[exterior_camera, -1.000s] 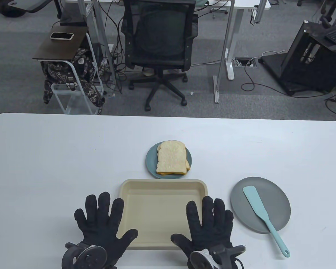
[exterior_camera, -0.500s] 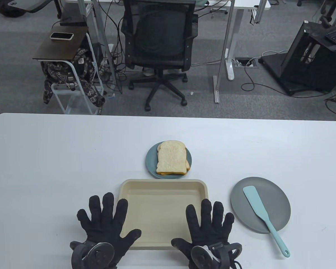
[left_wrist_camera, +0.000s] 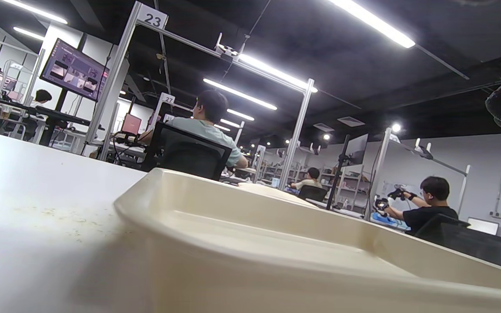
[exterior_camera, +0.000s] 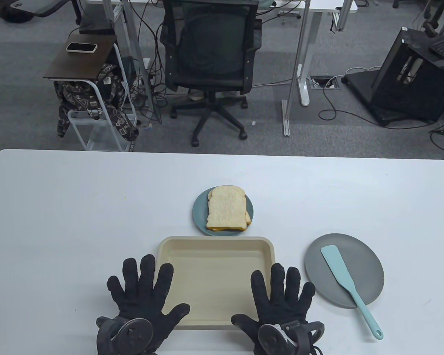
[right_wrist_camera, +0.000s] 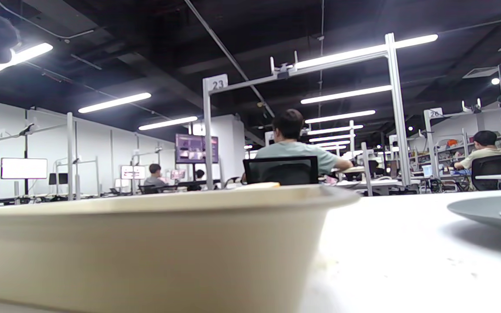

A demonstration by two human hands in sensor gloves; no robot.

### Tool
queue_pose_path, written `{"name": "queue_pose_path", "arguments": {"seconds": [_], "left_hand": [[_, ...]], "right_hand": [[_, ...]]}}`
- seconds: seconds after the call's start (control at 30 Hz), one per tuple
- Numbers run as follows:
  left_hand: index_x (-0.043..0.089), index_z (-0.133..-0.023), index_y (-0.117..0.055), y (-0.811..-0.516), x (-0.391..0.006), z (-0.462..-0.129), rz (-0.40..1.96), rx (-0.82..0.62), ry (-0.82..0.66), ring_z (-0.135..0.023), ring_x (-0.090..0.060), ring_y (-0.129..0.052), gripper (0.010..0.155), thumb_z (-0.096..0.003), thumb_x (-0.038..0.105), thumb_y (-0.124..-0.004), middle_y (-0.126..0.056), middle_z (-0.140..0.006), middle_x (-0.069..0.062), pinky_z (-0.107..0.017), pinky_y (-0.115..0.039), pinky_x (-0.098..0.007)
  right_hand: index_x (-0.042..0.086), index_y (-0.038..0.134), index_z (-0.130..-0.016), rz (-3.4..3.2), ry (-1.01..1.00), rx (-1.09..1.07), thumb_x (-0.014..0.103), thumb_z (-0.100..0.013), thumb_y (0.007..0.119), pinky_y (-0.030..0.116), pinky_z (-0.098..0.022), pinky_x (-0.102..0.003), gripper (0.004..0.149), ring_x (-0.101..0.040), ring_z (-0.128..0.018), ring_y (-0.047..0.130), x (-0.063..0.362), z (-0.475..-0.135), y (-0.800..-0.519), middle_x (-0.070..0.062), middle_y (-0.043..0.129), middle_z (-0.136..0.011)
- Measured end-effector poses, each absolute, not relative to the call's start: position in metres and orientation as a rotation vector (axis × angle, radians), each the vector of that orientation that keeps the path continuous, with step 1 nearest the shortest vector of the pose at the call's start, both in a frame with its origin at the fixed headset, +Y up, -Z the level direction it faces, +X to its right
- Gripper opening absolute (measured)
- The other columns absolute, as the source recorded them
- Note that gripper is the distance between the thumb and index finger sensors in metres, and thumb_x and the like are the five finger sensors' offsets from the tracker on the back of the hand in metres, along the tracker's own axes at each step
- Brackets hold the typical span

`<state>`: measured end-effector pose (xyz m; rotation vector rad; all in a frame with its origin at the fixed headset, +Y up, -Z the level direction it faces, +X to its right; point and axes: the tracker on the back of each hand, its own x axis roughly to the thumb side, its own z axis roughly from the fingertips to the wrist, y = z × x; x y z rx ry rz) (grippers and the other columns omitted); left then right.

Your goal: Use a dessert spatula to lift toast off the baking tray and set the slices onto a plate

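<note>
A cream baking tray (exterior_camera: pixel 214 259) with nothing in it lies near the table's front edge; its rim fills the left wrist view (left_wrist_camera: pixel 242 226) and the right wrist view (right_wrist_camera: pixel 146 204). Stacked toast slices (exterior_camera: pixel 226 212) sit on a small blue-grey plate (exterior_camera: pixel 199 212) just behind the tray. The light-blue spatula (exterior_camera: pixel 349 286) rests across a grey plate (exterior_camera: pixel 370 266) to the tray's right. My left hand (exterior_camera: pixel 142 292) lies flat with fingers spread over the tray's front left corner. My right hand (exterior_camera: pixel 281 296) lies flat over its front right corner. Neither holds anything.
The white table (exterior_camera: pixel 77 207) spreads wide on both sides. Behind its far edge stand an office chair (exterior_camera: pixel 211 55), a side table with a phone (exterior_camera: pixel 81 47) and desk legs. People sit at distant desks in the wrist views.
Both hands have slid a little to the right, the left one further onto the tray's corner. Tray, plates, toast and spatula have not moved.
</note>
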<state>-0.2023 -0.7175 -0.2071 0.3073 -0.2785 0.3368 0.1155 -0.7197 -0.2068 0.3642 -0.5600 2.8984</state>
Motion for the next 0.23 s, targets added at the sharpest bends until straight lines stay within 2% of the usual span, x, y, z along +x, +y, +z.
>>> {"name": "queue_pose_path", "arguments": {"seconds": [0.23], "left_hand": [[0.039, -0.120, -0.024, -0.7189, -0.2087, -0.2095, 0.373, 0.287, -0.269, -0.115, -0.049, -0.003, 0.087, -0.0517, 0.084, -0.053, -0.007, -0.131, -0.002, -0.065, -0.010, -0.086]], "right_hand": [[0.032, 0.012, -0.109, 2.895, -0.564, 0.393, 0.083, -0.037, 0.046, 0.015, -0.059, -0.084, 0.095, -0.054, -0.101, 0.003, 0.1129, -0.2016, -0.7179, -0.017, 0.000, -0.113]]}}
